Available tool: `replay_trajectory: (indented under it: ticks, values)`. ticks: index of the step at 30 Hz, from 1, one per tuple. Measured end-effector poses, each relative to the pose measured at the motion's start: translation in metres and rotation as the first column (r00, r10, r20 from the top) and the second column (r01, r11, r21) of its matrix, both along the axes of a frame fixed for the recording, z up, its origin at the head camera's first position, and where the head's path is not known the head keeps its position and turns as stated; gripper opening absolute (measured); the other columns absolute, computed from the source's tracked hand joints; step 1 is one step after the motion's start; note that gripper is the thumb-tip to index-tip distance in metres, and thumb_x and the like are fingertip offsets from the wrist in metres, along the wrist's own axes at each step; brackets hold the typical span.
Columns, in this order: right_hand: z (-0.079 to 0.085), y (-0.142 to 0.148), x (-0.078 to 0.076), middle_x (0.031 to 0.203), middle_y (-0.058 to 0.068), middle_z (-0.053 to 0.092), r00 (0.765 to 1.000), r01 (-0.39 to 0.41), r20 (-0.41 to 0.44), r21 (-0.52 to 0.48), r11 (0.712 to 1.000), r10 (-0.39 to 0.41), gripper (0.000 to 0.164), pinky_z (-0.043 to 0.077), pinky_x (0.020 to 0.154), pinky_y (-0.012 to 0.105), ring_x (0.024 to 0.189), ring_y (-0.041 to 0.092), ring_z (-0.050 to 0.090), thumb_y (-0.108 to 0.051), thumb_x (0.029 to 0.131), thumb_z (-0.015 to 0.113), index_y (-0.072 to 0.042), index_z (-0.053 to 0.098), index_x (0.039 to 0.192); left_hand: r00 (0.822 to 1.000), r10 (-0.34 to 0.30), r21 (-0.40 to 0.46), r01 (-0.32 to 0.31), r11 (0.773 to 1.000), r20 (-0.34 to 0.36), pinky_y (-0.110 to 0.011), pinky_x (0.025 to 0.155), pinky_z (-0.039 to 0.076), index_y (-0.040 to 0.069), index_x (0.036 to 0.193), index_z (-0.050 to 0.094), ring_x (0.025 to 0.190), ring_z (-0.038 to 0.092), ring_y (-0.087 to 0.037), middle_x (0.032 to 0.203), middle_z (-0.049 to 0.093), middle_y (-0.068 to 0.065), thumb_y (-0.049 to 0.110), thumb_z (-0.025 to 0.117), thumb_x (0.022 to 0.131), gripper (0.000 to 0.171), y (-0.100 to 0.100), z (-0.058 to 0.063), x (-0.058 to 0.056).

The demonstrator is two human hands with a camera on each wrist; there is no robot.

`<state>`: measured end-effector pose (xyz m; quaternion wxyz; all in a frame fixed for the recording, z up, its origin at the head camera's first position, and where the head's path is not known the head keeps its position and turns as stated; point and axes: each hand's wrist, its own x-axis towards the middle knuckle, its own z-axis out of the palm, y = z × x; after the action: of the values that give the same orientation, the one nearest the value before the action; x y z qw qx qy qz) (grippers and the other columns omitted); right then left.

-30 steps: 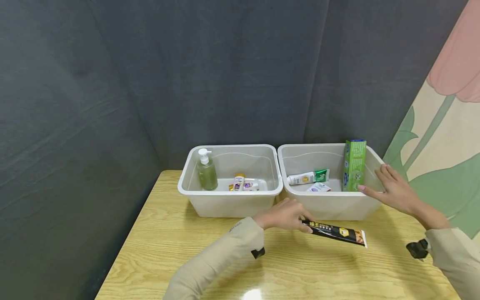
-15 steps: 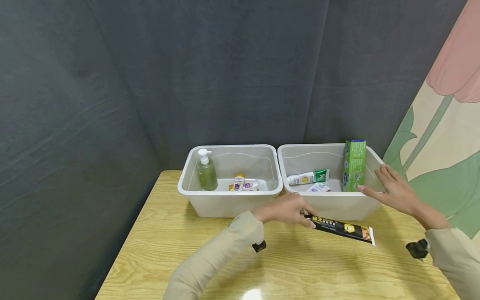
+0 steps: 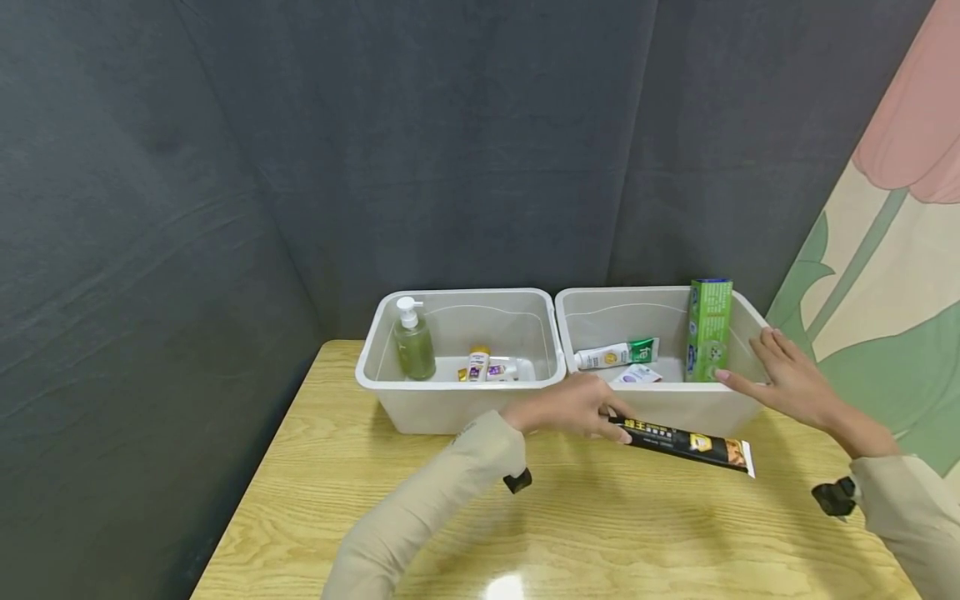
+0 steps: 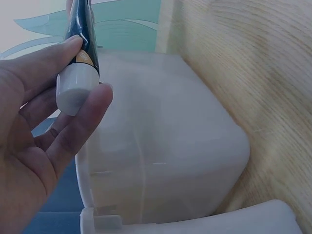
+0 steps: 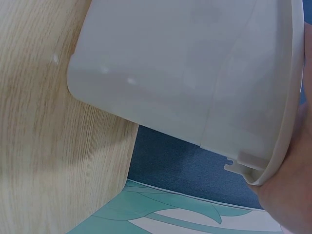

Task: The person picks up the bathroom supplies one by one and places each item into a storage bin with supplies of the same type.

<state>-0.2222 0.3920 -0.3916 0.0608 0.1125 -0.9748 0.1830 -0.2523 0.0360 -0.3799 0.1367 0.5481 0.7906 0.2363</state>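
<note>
My left hand (image 3: 570, 407) pinches a black toothpaste tube (image 3: 684, 442) at its capped end. The tube is held in the air before the right bin (image 3: 652, 410), its flat crimped end pointing right and slightly down. In the left wrist view the thumb and fingers are around the tube's white cap (image 4: 74, 90). My right hand (image 3: 798, 385) rests on the right bin's front right corner, fingers extended along the rim. Inside that bin are a tall green box (image 3: 708, 333), a white and green tube (image 3: 611, 356) and a small white packet (image 3: 638, 374).
Beside it on the left stands a second light bin (image 3: 457, 408), holding a green pump bottle (image 3: 415, 350) and several small bottles and packets (image 3: 477, 365). Both bins stand on a wooden table (image 3: 315, 492) against a dark curtain (image 3: 450, 150).
My left hand has moved slightly forward and to the right with the toothpaste tube, which is now higher in front of the right bin. My right hand stays on the rim.
</note>
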Motion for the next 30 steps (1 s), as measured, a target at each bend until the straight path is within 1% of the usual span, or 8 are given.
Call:
replay_trajectory:
  ticks: [6, 8, 10, 13, 18, 22, 26, 30]
  values:
    - [0.0, 0.0, -0.001, 0.151, 0.045, 0.001, 1.0, -0.001, -0.004, 0.004, 1.0, 0.001, 0.09, -0.002, 0.111, 0.066, 0.144, 0.05, -0.008, -0.04, 0.097, 0.059, 0.021, 0.016, 0.147, 0.987, 0.047, 0.035, -0.053, 0.998, 0.155, -0.021, 0.054, 0.051, 0.011, 0.126, 0.07, 0.05, 0.061, -0.007, 0.053, 0.054, 0.001, 0.027, 0.072, 0.092, 0.037, -0.002, 0.006, -0.004]
    - [-0.001, 0.0, -0.001, 0.151, 0.045, 0.001, 1.0, -0.002, -0.007, 0.004, 1.0, 0.002, 0.09, -0.002, 0.111, 0.066, 0.144, 0.05, -0.008, -0.04, 0.097, 0.059, 0.021, 0.016, 0.147, 0.976, 0.061, 0.056, -0.074, 0.996, 0.207, -0.022, 0.056, 0.053, 0.011, 0.127, 0.069, 0.053, 0.064, -0.008, 0.065, 0.062, 0.0, 0.025, 0.073, 0.092, 0.038, -0.003, 0.008, -0.007]
    - [-0.001, 0.001, -0.001, 0.151, 0.045, 0.002, 1.0, -0.002, -0.01, 0.008, 1.0, 0.002, 0.09, -0.001, 0.111, 0.066, 0.144, 0.051, -0.007, -0.04, 0.096, 0.059, 0.022, 0.017, 0.146, 0.967, 0.064, 0.085, -0.087, 0.993, 0.245, -0.023, 0.058, 0.054, 0.01, 0.127, 0.069, 0.059, 0.066, -0.006, 0.088, 0.071, 0.001, 0.023, 0.073, 0.092, 0.038, -0.004, 0.01, -0.009]
    - [-0.002, 0.001, -0.001, 0.151, 0.045, 0.002, 1.0, -0.001, -0.011, 0.006, 1.0, 0.001, 0.09, 0.0, 0.111, 0.067, 0.144, 0.051, -0.007, -0.04, 0.096, 0.059, 0.022, 0.017, 0.146, 0.957, 0.065, 0.127, -0.105, 0.986, 0.283, -0.023, 0.06, 0.056, 0.008, 0.127, 0.069, 0.068, 0.066, -0.003, 0.11, 0.071, 0.002, 0.02, 0.074, 0.091, 0.038, -0.005, 0.013, -0.013]
    - [-0.005, 0.005, -0.002, 0.148, 0.048, 0.008, 0.997, -0.029, -0.067, 0.049, 0.998, 0.032, 0.087, -0.002, 0.115, 0.059, 0.144, 0.051, -0.003, -0.036, 0.095, 0.061, 0.025, 0.022, 0.143, 0.948, 0.076, 0.171, -0.133, 0.976, 0.308, -0.025, 0.06, 0.056, 0.007, 0.126, 0.069, 0.071, 0.067, -0.005, 0.105, 0.072, 0.001, 0.017, 0.074, 0.091, 0.037, -0.004, 0.016, -0.022]
    - [-0.009, 0.009, -0.003, 0.143, 0.052, 0.016, 0.986, -0.068, -0.143, 0.119, 0.991, 0.085, 0.082, -0.003, 0.118, 0.05, 0.143, 0.054, 0.002, -0.032, 0.094, 0.062, 0.029, 0.028, 0.138, 0.938, 0.104, 0.206, -0.179, 0.962, 0.33, -0.029, 0.062, 0.057, 0.005, 0.125, 0.07, 0.074, 0.069, -0.014, 0.113, 0.072, 0.0, 0.016, 0.075, 0.09, 0.037, -0.003, 0.017, -0.03]
    - [-0.006, 0.007, -0.002, 0.146, 0.05, 0.012, 0.993, -0.054, -0.098, 0.074, 0.996, 0.061, 0.085, -0.002, 0.116, 0.056, 0.143, 0.053, 0.0, -0.035, 0.096, 0.062, 0.027, 0.025, 0.14, 0.911, 0.117, 0.246, -0.227, 0.942, 0.395, -0.039, 0.065, 0.058, 0.002, 0.124, 0.069, 0.078, 0.069, -0.016, 0.115, 0.072, -0.003, 0.014, 0.076, 0.089, 0.038, -0.002, 0.016, -0.037]
    - [-0.002, 0.004, -0.001, 0.15, 0.046, 0.004, 0.999, -0.025, -0.027, 0.013, 1.0, 0.025, 0.086, -0.004, 0.114, 0.061, 0.145, 0.05, -0.006, -0.037, 0.097, 0.059, 0.025, 0.021, 0.143, 0.89, 0.126, 0.269, -0.264, 0.926, 0.439, -0.043, 0.065, 0.058, 0.001, 0.122, 0.07, 0.069, 0.069, -0.02, 0.109, 0.073, -0.002, 0.013, 0.077, 0.088, 0.037, -0.001, 0.015, -0.043]
